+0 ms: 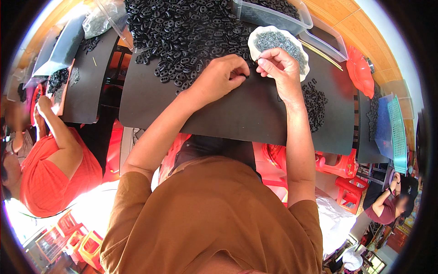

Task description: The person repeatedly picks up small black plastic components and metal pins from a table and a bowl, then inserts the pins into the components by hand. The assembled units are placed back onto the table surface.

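My left hand is closed in a pinch over the dark table, with a small black piece just showing at its fingertips. Thumb and forefinger of my right hand are pressed together in front of a white scalloped dish; what they hold is too small to make out. Tiny greyish, translucent parts fill the dish. Beyond my left hand spreads a large heap of black oval plastic pieces with holes. A smaller pile of black pieces lies right of my right forearm.
Clear plastic bins stand at the table's far side, near thin sticks and a red scalloped dish. A person in red works at the left table. Red stools and a turquoise basket are at right.
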A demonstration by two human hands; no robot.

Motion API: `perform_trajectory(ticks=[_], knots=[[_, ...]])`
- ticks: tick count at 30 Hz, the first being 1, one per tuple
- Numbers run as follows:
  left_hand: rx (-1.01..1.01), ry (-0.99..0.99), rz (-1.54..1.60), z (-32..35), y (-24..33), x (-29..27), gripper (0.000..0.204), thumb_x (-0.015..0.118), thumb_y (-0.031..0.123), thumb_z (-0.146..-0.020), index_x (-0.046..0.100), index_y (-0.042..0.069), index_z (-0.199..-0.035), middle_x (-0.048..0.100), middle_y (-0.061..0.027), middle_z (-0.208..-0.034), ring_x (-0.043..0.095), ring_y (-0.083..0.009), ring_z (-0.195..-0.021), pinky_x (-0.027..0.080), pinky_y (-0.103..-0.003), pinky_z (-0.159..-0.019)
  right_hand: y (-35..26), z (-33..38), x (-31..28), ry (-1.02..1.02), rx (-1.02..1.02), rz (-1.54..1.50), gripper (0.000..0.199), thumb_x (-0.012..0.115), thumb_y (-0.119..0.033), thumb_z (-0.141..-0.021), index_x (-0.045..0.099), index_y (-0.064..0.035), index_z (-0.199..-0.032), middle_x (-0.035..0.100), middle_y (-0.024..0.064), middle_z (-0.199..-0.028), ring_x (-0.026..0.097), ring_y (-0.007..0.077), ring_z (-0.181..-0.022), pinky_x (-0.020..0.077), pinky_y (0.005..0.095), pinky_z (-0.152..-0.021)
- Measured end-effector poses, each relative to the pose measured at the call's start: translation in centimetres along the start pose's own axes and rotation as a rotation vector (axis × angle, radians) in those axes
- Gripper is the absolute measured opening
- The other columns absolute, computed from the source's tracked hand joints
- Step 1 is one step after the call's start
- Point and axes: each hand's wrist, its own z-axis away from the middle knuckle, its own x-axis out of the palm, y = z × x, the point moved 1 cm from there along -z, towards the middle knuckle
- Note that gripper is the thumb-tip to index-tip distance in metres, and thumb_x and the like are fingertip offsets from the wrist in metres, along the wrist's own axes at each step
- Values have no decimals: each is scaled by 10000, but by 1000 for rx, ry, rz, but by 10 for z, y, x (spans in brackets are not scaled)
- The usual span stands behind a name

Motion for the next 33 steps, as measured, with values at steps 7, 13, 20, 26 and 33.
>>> perform_trajectory(ticks=[7,13,20,26,33], knots=[[-120,76,470,-3,-10,1,172,677,-2,-861,593,25,-1008,647,-30,-961,633,-108,-889,520,-258,-807,5,0,8,-60,34,-81,70,683,-76,-898,644,-36,-939,665,35,-883,665,112,-771,529,224,-649],[-202,81,669,-4,-19,-5,159,668,-10,-883,590,32,-1014,657,-40,-1014,642,-120,-946,518,-253,-827,4,0,10,-57,55,-62,86,680,-96,-907,639,-33,-948,668,40,-891,685,132,-798,537,232,-658],[-247,176,841,-3,-6,-8,181,690,33,-877,635,-16,-1042,682,-77,-956,644,-121,-848,546,-249,-754,3,1,7,-30,-18,-4,78,671,-87,-913,636,-25,-946,671,45,-899,695,140,-794,542,228,-654],[-254,56,550,-3,-18,-10,197,674,48,-903,630,30,-1095,669,-36,-1053,629,-94,-912,541,-251,-788,4,2,13,-48,17,-6,71,665,-84,-917,637,-28,-948,677,47,-899,704,144,-804,546,228,-657],[-274,152,720,-3,-15,-8,191,658,60,-919,629,38,-1107,673,-36,-1043,627,-89,-904,540,-249,-803,5,1,17,-73,29,8,74,662,-85,-919,638,-25,-955,687,54,-908,705,144,-807,548,230,-661]])
